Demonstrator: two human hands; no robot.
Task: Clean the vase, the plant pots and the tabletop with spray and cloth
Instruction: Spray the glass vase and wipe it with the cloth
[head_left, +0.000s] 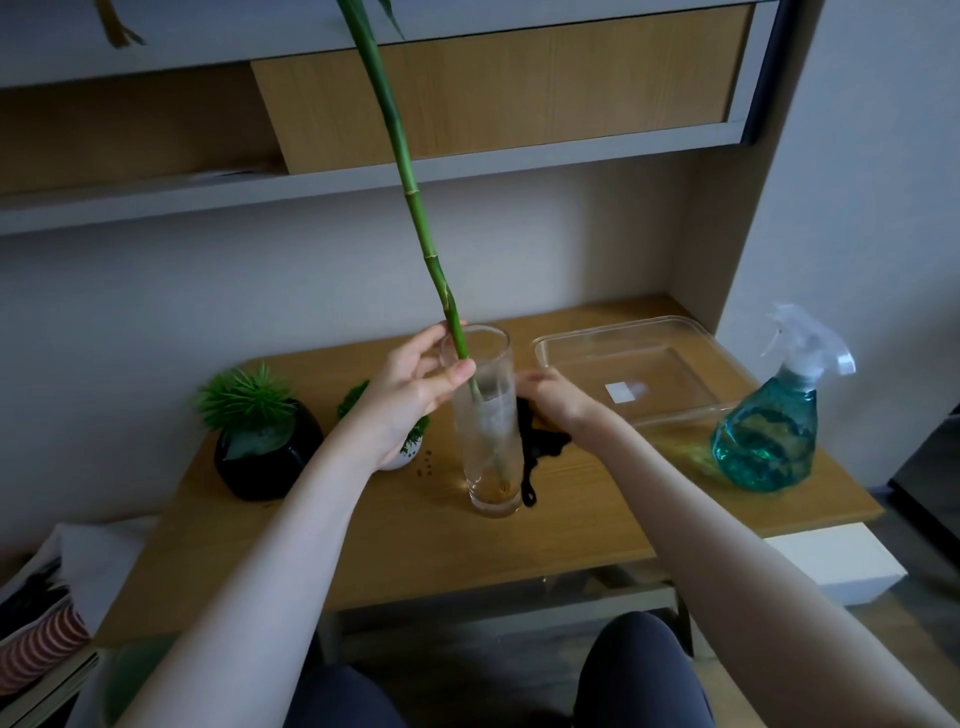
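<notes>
A tall clear glass vase (491, 447) stands upright in the middle of the wooden tabletop (415, 535). A long green bamboo stem (410, 187) leans out of it to the upper left. My left hand (410, 389) pinches the stem just at the vase's rim. My right hand (556, 402) rests beside the vase's right wall, over a black cloth (540, 452) that lies crumpled behind the vase. A black pot (267, 452) with a spiky green plant stands at the left. A small white pot (405, 454) is mostly hidden by my left wrist. A spray bottle (769, 426) with teal liquid stands at the right.
A clear plastic tray (634, 374) lies at the back right of the table. Small dark crumbs (426, 465) lie near the white pot. Shelves (363, 176) hang above. Striped fabric and books (36, 639) sit at the lower left. My knees (639, 670) are under the front edge.
</notes>
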